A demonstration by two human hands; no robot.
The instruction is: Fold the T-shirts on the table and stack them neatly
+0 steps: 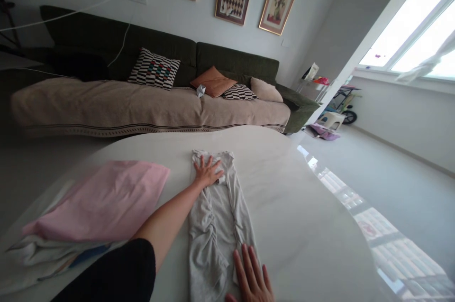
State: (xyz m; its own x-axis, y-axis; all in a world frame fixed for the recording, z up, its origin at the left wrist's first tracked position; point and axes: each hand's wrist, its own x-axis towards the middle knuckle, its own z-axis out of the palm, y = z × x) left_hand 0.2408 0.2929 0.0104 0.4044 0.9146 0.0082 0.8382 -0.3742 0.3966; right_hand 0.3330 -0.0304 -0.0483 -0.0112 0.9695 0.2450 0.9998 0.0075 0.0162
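Observation:
A light grey garment (222,207) lies lengthwise on the white table (302,212), folded into a long narrow strip with wrinkles down both sides. My left hand (207,171) rests on its far end, fingers spread flat over the cloth. Close to me, my right hand (251,276) lies with fingers stretched out on the right edge of the garment's near part. The lower part of that hand is cut off by the frame. What kind of garment it is, I cannot tell for sure.
Left of my forearm, a folded pink cloth (103,200) lies on top of a white patterned cloth (31,261). Beyond the table stands a long dark green sofa (234,58) with cushions and a beige cover (149,107). A white stool (331,120) is at the right.

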